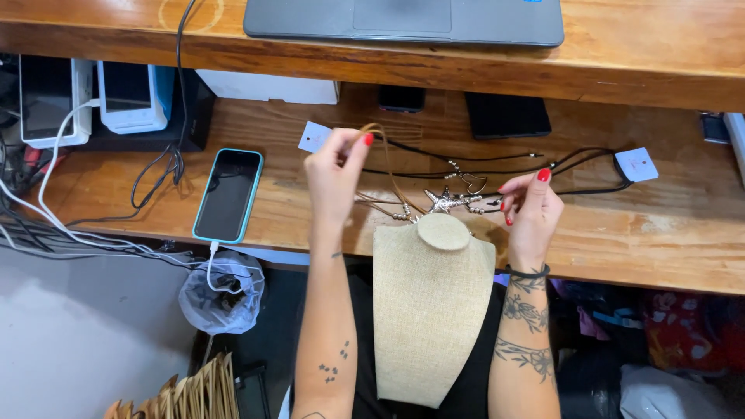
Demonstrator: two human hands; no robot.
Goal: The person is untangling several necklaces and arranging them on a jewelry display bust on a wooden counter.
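Note:
A beige burlap necklace bust [429, 310] stands in my lap against the wooden desk [660, 233]. My left hand [335, 180] pinches a tan cord [386, 155] of a necklace, lifted above the desk. My right hand [528, 208] pinches the other end near a silver star pendant [445, 201] with beads, which hangs just above the bust's neck. Black cord necklaces [497, 167] with a heart charm [473, 183] lie on the desk behind, each with a white tag [636, 164].
A phone in a blue case [229, 194] lies left on the desk, plugged into a white cable. A laptop [403, 19] sits on the upper shelf. Dark devices [506, 115], white boxes [132, 97] and cables sit at the back. A plastic bag [221, 295] hangs below.

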